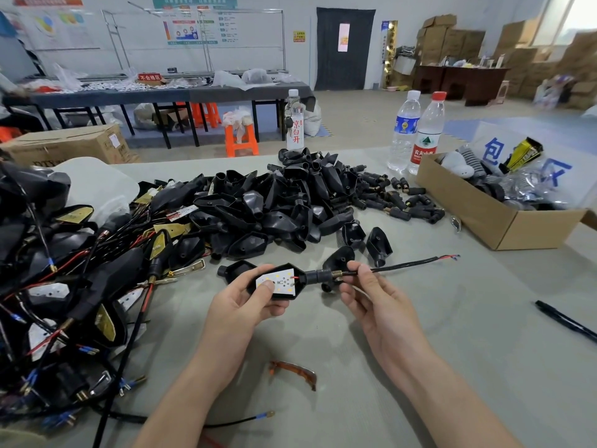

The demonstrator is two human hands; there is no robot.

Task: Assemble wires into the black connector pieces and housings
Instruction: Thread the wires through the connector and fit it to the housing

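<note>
My left hand [245, 302] grips a black housing [298, 275] with a white LED board [276, 281] inside it, the thumb pressing on the board. A black connector piece [318, 275] with a brass spring sticks out of the housing's right end. My right hand [365, 291] pinches the black wire [407, 264] just past the spring. The wire runs right, ending in bare red and blue leads [450, 257]. All of this is held just above the grey table [420, 367].
A big pile of empty black housings [274, 202] lies behind my hands, small connector pieces [397, 198] to its right. Finished wired units [64, 286] are heaped at left. A cardboard box [504, 221], three water bottles [416, 130], a black pen [565, 321] and an orange strip [294, 371] lie around.
</note>
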